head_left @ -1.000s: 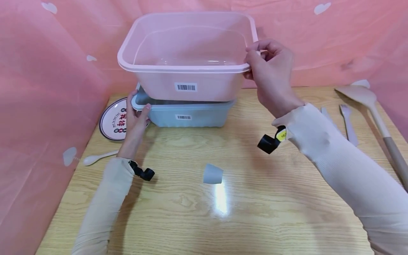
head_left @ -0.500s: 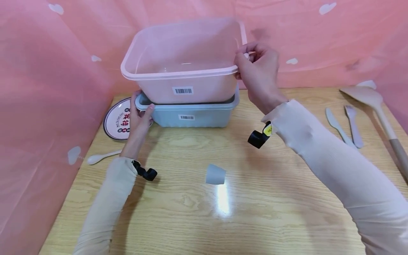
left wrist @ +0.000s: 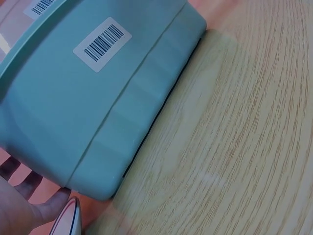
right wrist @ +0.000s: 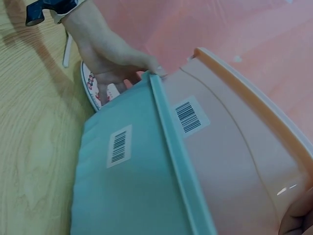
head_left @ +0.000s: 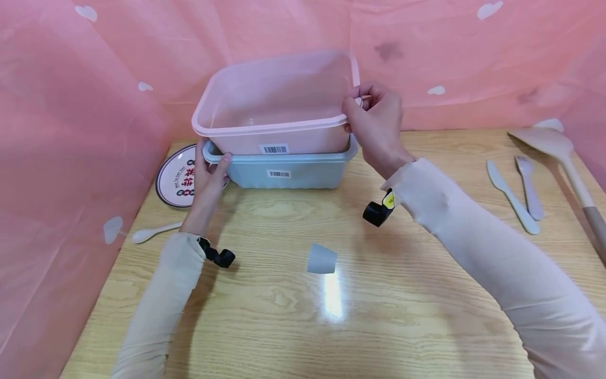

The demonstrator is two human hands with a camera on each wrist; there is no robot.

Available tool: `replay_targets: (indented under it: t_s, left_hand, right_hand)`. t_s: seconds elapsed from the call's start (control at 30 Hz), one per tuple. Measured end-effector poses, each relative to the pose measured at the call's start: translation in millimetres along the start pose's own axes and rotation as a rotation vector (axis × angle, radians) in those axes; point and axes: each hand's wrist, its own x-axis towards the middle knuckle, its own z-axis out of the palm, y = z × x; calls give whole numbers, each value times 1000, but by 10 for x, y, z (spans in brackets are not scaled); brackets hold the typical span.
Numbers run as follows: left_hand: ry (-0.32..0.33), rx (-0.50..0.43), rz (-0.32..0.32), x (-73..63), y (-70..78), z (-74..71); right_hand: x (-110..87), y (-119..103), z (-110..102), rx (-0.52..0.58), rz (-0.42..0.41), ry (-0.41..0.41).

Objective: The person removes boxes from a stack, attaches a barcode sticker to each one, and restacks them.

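A pink plastic basin with a barcode label sits partly inside a blue plastic basin. Its upper part stands above the blue rim, tilted a little higher on the right. My right hand pinches the pink basin's rim at the right front corner. At the other end my left hand holds the blue basin's left end, thumb over the front of the rim. In the left wrist view the blue basin rests on the table, and fingers touch its end. The blue basin's inside is hidden.
A small grey cup lies on its side mid-table. A printed plate and white spoon are at left. To the right lie a knife, fork and long spatula. Pink cloth hangs behind.
The pink basin has come down into the blue basin, its right end shifting left, with my right hand lowering along with it. My left hand keeps its hold on the blue basin.
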Motion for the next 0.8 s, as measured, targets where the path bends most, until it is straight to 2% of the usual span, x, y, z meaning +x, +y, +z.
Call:
replay_targets:
  t_s: [0.37, 0.6, 0.73, 0.8]
  left_hand:
    - [30, 8, -31, -33, 32, 10]
    - [28, 7, -18, -59, 49, -13]
    - [11, 44, -11, -55, 70, 7]
    - [4, 50, -12, -53, 80, 15]
  right_hand:
    - [-44, 176, -30, -58, 17, -33]
    - [-54, 233, -55, -115, 35, -87]
    - [-45, 235, -110, -165, 43, -79]
    - [-41, 227, -133, -227, 46, -76]
